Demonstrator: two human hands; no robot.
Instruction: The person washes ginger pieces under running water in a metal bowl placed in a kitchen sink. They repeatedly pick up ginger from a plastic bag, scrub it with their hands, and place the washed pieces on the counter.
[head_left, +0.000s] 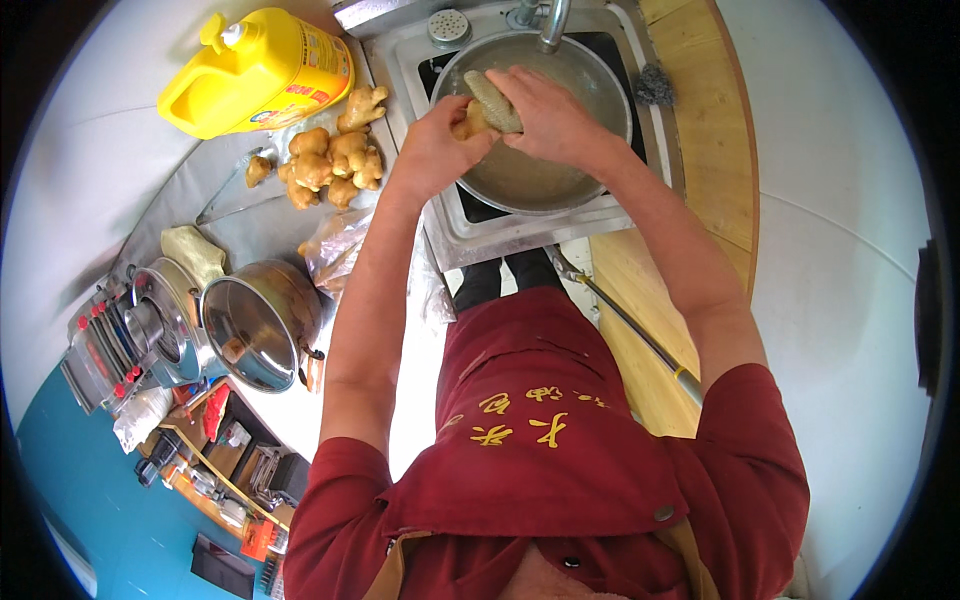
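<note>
Over a round metal basin (517, 191) of cloudy water, my left hand (442, 146) grips a piece of ginger root (471, 124). My right hand (551, 112) holds a greenish-grey scrubbing pad (493, 101) pressed against that ginger. Fingers of both hands partly cover the ginger and the pad. The basin sits in a stainless steel sink (480, 244), below a metal faucet (555, 26). To the left of my left hand lies a heap of ginger roots (313, 166) on the counter, with a small separate piece (258, 171) beside it.
A yellow detergent jug (255, 75) stands behind the ginger. Plastic bags (341, 247) and a large steel pot (251, 330) lie nearer on the left. A steel wool scrubber (655, 84) rests at the sink's right edge, beside a wooden counter (709, 112). A long-handled tool (637, 330) leans below.
</note>
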